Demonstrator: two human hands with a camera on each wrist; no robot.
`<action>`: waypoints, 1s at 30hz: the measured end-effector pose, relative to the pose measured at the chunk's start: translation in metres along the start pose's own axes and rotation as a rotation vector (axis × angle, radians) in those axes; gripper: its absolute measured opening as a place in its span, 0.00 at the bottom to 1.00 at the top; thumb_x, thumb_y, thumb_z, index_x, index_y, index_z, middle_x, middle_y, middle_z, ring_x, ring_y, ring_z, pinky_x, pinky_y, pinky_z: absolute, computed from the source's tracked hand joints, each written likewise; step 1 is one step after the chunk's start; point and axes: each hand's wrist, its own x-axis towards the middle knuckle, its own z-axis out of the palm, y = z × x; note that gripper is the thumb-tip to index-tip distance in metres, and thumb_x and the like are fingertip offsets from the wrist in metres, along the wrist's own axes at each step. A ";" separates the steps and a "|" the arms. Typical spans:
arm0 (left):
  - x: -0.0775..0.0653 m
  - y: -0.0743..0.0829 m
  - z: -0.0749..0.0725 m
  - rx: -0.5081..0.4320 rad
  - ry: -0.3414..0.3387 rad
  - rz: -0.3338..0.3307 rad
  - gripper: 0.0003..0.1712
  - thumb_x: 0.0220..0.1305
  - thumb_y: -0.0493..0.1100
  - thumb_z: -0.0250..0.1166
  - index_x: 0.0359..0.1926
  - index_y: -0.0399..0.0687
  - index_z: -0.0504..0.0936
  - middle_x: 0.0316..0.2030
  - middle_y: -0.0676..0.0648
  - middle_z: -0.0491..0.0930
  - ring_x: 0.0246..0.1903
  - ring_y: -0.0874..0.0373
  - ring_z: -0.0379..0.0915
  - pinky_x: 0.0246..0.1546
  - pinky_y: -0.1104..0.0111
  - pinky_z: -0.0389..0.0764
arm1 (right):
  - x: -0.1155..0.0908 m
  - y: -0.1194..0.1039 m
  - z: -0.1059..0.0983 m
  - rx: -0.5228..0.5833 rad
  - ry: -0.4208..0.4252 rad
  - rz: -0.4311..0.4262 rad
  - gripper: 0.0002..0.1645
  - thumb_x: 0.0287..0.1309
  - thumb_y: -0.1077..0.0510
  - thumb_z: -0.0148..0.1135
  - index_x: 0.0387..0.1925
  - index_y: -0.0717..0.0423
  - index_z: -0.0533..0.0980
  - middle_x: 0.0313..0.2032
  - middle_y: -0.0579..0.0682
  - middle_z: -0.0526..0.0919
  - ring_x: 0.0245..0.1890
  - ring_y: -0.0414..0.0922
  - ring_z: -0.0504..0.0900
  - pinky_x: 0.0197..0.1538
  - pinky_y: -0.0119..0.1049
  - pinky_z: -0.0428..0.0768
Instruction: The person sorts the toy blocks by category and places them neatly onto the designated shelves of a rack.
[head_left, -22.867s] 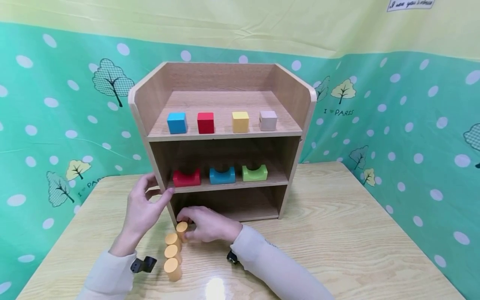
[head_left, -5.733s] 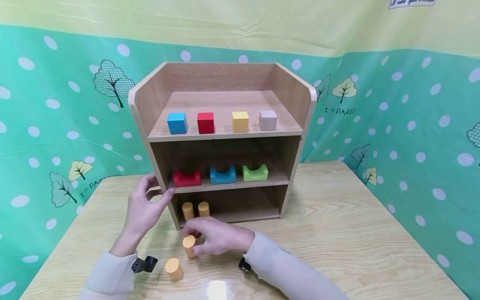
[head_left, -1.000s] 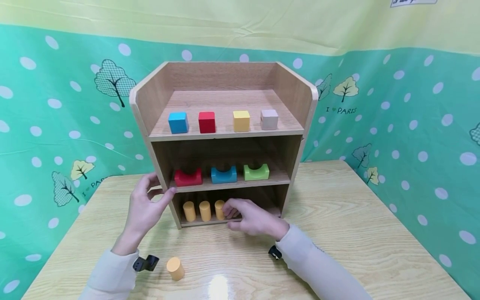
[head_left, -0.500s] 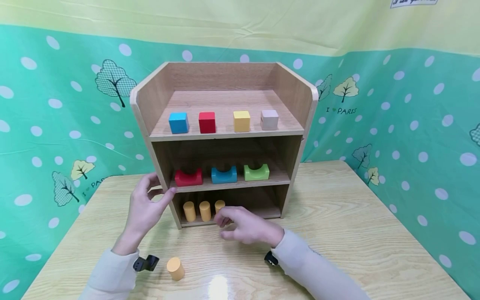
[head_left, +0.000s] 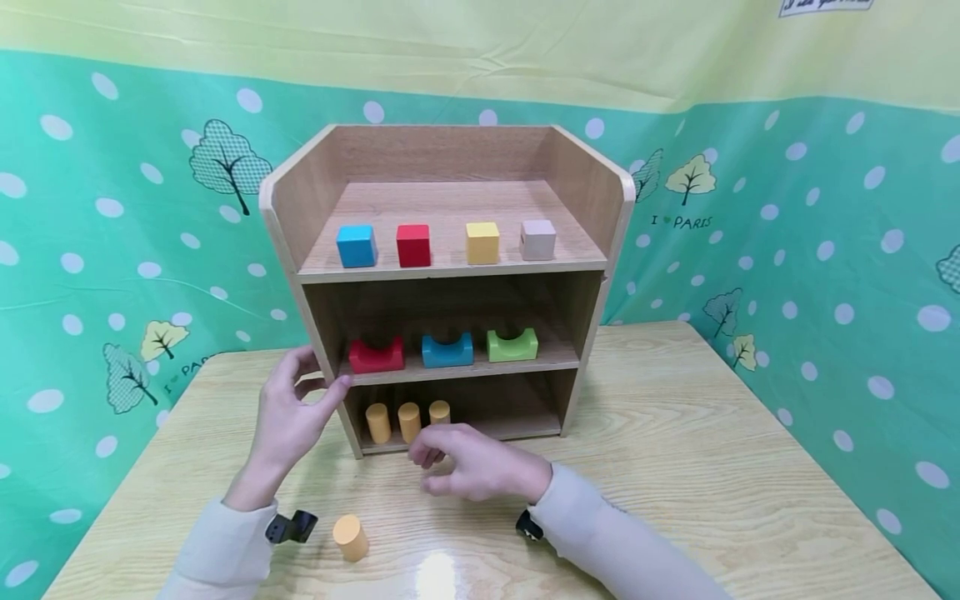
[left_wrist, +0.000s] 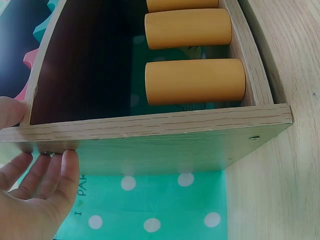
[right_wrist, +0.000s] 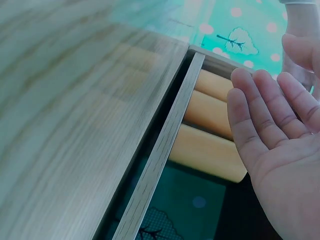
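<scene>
My left hand (head_left: 292, 412) grips the left side panel of a small wooden shelf unit (head_left: 457, 373); in the left wrist view the thumb lies at the front edge and the fingertips press the outer face. Holding nothing, my right hand (head_left: 480, 462) hovers in front of the bottom shelf, fingers loosely bent. Three orange cylinders stand in a row on that shelf: a left one (head_left: 378, 423), a middle one (head_left: 409, 421) and a right one (head_left: 439, 412), the last partly hidden behind my hand. Another orange cylinder (head_left: 351, 537) stands upright on the table, between my forearms.
The top shelf carries a blue cube (head_left: 356, 247), a red cube (head_left: 414, 246), a yellow cube (head_left: 482, 243) and a grey cube (head_left: 537, 240). Red (head_left: 377, 357), blue (head_left: 447, 352) and green (head_left: 512, 345) notched blocks sit on the middle shelf. A patterned cloth hangs behind.
Over the longer span, three cylinders have gone from the table onto the bottom shelf. In the last second my right hand has drawn back from the third, down and left, empty. The left hand stays put.
</scene>
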 end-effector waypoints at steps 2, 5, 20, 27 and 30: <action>0.000 0.000 0.000 0.001 -0.001 -0.003 0.26 0.54 0.27 0.67 0.54 0.29 0.71 0.46 0.37 0.76 0.41 0.51 0.73 0.41 0.81 0.76 | 0.002 -0.001 0.002 -0.004 -0.003 -0.013 0.18 0.59 0.58 0.64 0.50 0.55 0.74 0.45 0.45 0.79 0.45 0.32 0.76 0.50 0.23 0.74; 0.000 0.000 0.000 0.000 -0.003 -0.010 0.26 0.55 0.28 0.67 0.54 0.29 0.71 0.46 0.37 0.76 0.41 0.51 0.73 0.42 0.80 0.76 | 0.004 -0.003 0.005 -0.019 -0.002 -0.045 0.17 0.58 0.58 0.65 0.49 0.56 0.74 0.45 0.45 0.79 0.44 0.32 0.76 0.50 0.22 0.74; 0.000 0.000 0.000 0.001 0.000 -0.022 0.25 0.55 0.29 0.67 0.55 0.30 0.71 0.46 0.38 0.76 0.42 0.55 0.73 0.42 0.79 0.76 | 0.016 -0.014 0.016 -0.027 -0.064 -0.071 0.18 0.57 0.58 0.66 0.49 0.56 0.74 0.45 0.44 0.79 0.44 0.30 0.76 0.49 0.20 0.73; 0.000 -0.001 0.000 0.001 0.000 -0.010 0.25 0.55 0.28 0.67 0.54 0.30 0.71 0.46 0.37 0.76 0.41 0.54 0.73 0.42 0.80 0.76 | 0.022 -0.019 0.023 -0.039 -0.086 -0.102 0.19 0.57 0.58 0.66 0.49 0.56 0.74 0.45 0.43 0.78 0.44 0.29 0.75 0.49 0.17 0.72; 0.000 -0.001 0.000 -0.002 0.001 -0.005 0.25 0.54 0.28 0.67 0.54 0.29 0.72 0.46 0.37 0.76 0.41 0.53 0.74 0.41 0.80 0.76 | 0.023 -0.022 0.025 -0.039 -0.102 -0.101 0.19 0.57 0.57 0.65 0.50 0.55 0.74 0.46 0.42 0.78 0.44 0.28 0.75 0.49 0.17 0.71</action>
